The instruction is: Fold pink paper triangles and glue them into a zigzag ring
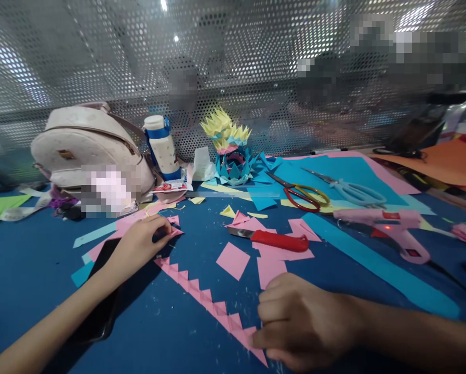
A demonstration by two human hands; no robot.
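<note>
My left hand (147, 236) is closed in a pinch at a small folded pink paper piece (177, 227), partly hidden behind its fingers. Below it, a strip of overlapping folded pink paper triangles (205, 298) runs slantwise across the blue table. At the near end of this strip, my right hand (301, 322) has its fingers curled, thumb and fingertip at the last triangle. A pink paper square (233, 261) lies between the hands. Beyond it, a red-handled knife (279, 241) rests on more pink paper pieces (271, 270).
A black phone (100, 317) lies under my left forearm. On the right are a pink glue gun (392, 226) with its light on, blue-handled scissors (359, 193) and red-and-yellow scissors (305, 196). A backpack (88, 135), a bottle (162, 148) and a folded-paper model (233, 156) stand behind.
</note>
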